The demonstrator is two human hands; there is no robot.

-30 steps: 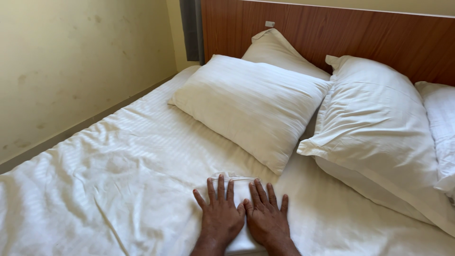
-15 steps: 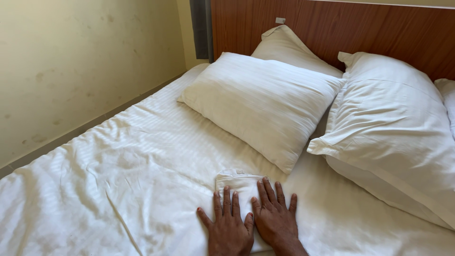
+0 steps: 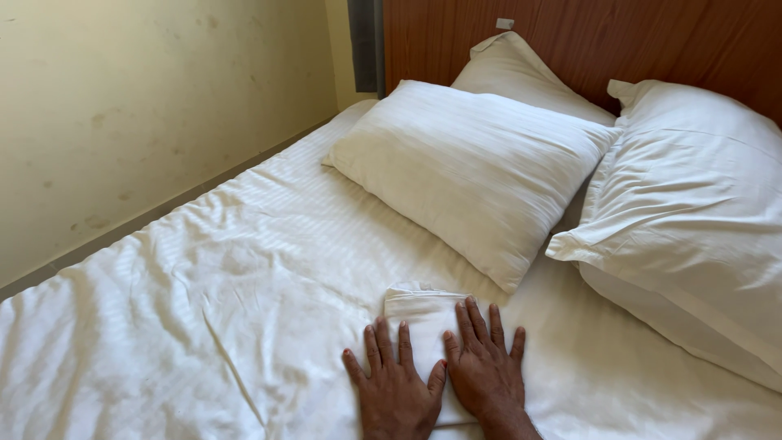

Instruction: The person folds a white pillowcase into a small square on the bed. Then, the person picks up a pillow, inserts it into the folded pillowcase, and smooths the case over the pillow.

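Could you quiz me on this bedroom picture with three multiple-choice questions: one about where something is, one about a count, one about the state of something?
1. Where does the folded white cloth lie?
A. on the bed sheet, under both hands
B. on the headboard
C. on the floor

2. How many pillows show?
A. one
B. three
C. six

3. How are the hands set?
A. clenched in fists
B. flat, fingers spread
C. lifted in the air

Answers: 1 A, the left hand and right hand press on it; 2 B, three white pillows lie by the wooden headboard; 3 B, both palms lie flat.
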